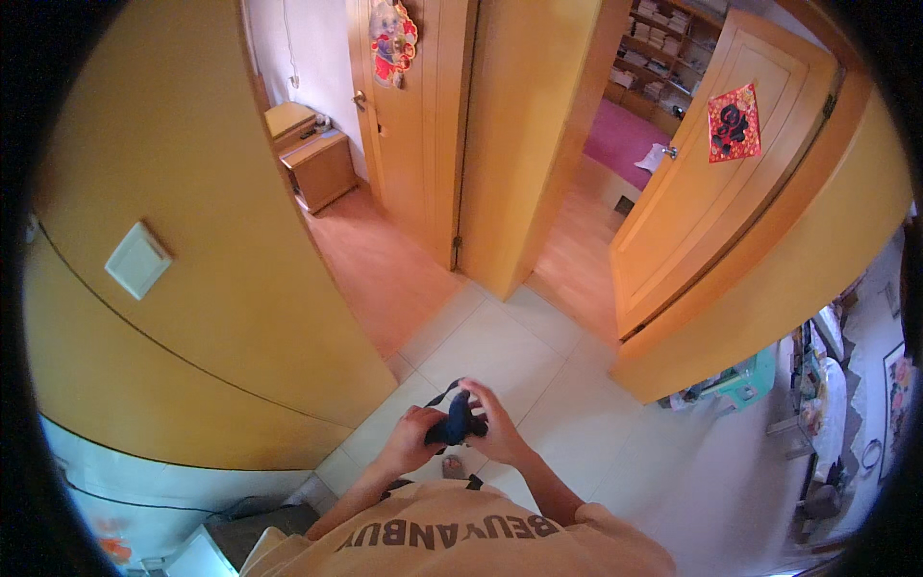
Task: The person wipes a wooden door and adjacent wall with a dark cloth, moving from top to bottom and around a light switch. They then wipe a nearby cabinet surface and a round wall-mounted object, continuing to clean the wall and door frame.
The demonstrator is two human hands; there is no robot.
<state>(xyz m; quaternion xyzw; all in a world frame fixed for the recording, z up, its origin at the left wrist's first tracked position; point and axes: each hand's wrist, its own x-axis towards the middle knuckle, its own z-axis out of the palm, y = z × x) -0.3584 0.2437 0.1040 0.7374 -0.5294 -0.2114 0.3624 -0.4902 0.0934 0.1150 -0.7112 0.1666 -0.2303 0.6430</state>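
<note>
In front of my body, low in the middle of the head view, my left hand (417,438) grips one side of a dark, soft-looking item with a strap (458,418). What the item is, I cannot tell. Around its other side are the fingers of my right hand (493,424), with the fingertips at the top by the strap. The strap loops out over my left hand. Below the hands a foot in a sandal (453,467) shows on the pale floor tiles.
Two wooden doors (414,130) (721,173) stand ajar ahead, each into a room. A wooden panel wall with a white switch (138,260) rises at left. A green plastic stool (750,382) and a cluttered table (829,411) are at right. A dark-topped cabinet (263,530) is at lower left.
</note>
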